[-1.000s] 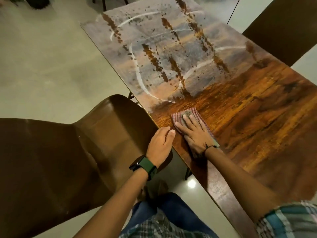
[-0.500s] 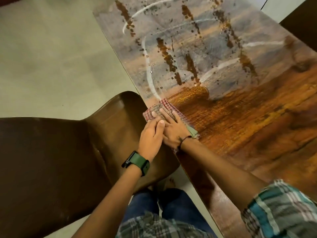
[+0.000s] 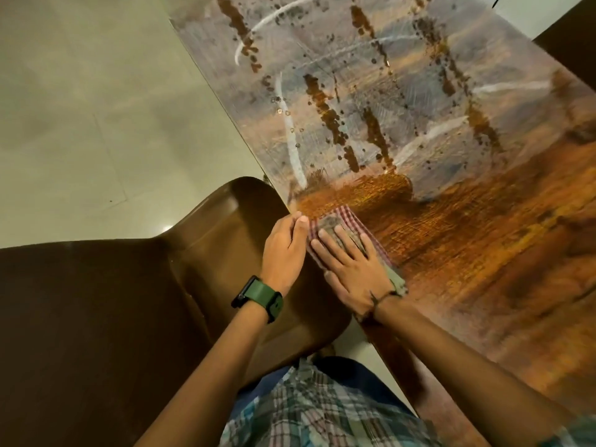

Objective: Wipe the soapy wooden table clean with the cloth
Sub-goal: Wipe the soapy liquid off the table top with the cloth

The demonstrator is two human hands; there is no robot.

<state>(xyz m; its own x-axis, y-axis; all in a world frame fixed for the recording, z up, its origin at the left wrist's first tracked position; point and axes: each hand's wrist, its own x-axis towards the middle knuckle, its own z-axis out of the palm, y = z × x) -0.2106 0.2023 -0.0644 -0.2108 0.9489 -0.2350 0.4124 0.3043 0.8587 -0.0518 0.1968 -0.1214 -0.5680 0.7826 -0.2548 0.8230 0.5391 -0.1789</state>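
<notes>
A long wooden table (image 3: 483, 253) runs from the near right to the far middle. Its far half is covered with a grey soapy film (image 3: 371, 91) streaked with white arcs and bare brown drips; the near half shows wet brown wood. A red checked cloth (image 3: 351, 222) lies at the table's left edge, just below the film. My right hand (image 3: 351, 269) presses flat on the cloth with straight fingers. My left hand (image 3: 285, 250), with a green watch at the wrist, is held at the table's edge, fingers straight beside the cloth.
A brown moulded chair (image 3: 129, 317) stands tight against the table's left edge under my left arm. Another dark chair (image 3: 571, 43) shows at the far right. Pale tiled floor (image 3: 96, 124) lies to the left.
My right hand has slid the cloth left and farther up along the table's edge, leaving a fresh band of bare wood. My left hand moved along the edge with it.
</notes>
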